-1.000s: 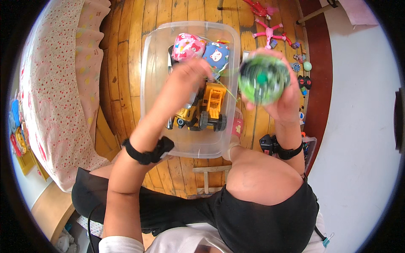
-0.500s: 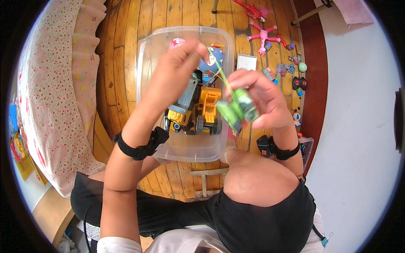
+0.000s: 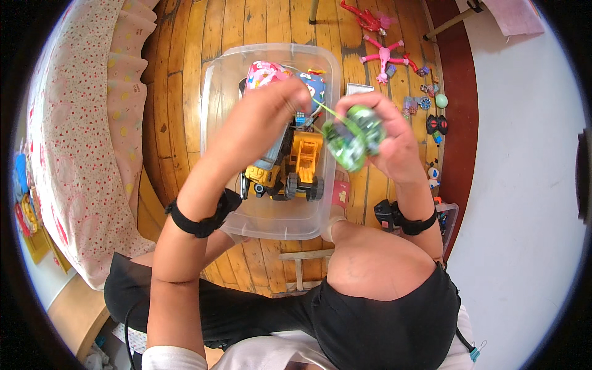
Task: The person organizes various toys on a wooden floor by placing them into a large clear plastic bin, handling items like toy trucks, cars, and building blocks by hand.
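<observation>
My right hand (image 3: 388, 132) curls its fingers around a blurred green toy (image 3: 346, 147) with two rounded lobes, patched with white and black. A thin yellow-green cord (image 3: 328, 110) runs from the toy up to my left hand (image 3: 280, 102), whose fingers pinch its other end. Both hands are over the clear plastic bin (image 3: 271, 229) and its right rim. Inside the bin stand a yellow toy truck with a grey bed (image 3: 264, 175) and a yellow toy loader (image 3: 306, 154). A pink patterned item (image 3: 265, 73) and a blue patterned one (image 3: 316, 86) lie at its far end.
Pink (image 3: 384, 58) and red (image 3: 368, 20) long-limbed toys lie on the wooden floor at the far right. Small toys line the right wall, with a black gamepad-shaped thing (image 3: 436, 124) among them. A cloth-covered bed (image 3: 80, 142) stands at the left.
The green toy has turned in my right hand and risen slightly. My left hand has shifted down a little, and the cord now runs flatter between the hands.
</observation>
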Motion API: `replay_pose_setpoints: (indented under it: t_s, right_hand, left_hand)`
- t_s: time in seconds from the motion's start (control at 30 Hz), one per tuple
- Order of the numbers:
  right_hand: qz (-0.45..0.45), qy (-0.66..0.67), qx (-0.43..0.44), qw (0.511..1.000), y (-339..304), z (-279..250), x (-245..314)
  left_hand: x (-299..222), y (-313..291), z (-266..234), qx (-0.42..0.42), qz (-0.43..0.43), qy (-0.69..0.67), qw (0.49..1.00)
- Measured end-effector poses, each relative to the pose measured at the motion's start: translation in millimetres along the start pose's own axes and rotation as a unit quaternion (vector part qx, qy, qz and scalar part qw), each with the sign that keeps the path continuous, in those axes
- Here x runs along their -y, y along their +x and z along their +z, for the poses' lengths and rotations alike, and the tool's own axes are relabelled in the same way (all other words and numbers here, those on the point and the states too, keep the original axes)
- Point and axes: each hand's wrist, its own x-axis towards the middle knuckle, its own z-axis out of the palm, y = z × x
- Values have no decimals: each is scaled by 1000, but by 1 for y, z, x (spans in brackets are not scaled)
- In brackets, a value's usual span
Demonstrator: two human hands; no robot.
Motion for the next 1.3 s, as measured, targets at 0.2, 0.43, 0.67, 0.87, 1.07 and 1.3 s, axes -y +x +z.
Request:
replay_pose_setpoints:
  t_s: [0.2, 0.43, 0.67, 0.87, 1.07, 1.3]
  right_hand:
    - [41, -232, -201, 951, 10, -5, -5]
    - [78, -35, -51, 995, -4, -1, 3]
    - [83, -305, -160, 935, 6, -7, -12]
    - [67, 38, -98, 992, 4, 9, -1]
    - [77, -356, -98, 926, 7, 0, -12]
    - [89, -70, -220, 969, 11, 22, -7]
  left_hand:
    - [-36, -19, 22, 147, 81, 95, 981]
    - [-18, -5, -3, 26, 0, 131, 991]
    - [-33, -15, 16, 110, 99, 139, 979]
    - [10, -15, 9, 101, 56, 211, 971]
    - [-37, -12, 8, 44, 102, 146, 983]
    - [-2, -19, 19, 122, 53, 208, 969]
